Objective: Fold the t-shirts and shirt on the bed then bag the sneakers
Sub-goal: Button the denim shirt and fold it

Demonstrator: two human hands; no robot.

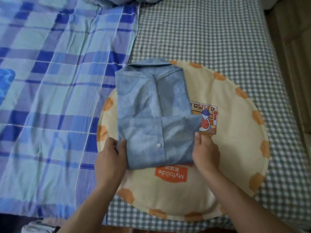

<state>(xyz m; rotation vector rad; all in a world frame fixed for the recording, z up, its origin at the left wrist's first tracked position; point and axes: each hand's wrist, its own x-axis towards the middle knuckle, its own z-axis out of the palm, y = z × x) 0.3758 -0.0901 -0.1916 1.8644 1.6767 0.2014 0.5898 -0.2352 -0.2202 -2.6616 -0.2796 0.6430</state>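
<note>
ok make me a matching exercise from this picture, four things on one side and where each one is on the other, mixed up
Things:
1. shirt
2. round mat
3. plaid sheet
4. snap button

Places:
A. spread over the left part of the bed
B. on the folded-up lower flap of the shirt
C. on the checked bed cover, under the shirt
D. on the round mat, gripped at its near corners by the left hand and right hand

Pairs: 1-D, 2-C, 3-A, 4-B

shirt [154,115] on round mat [235,148], blanket [50,98] left.
</note>
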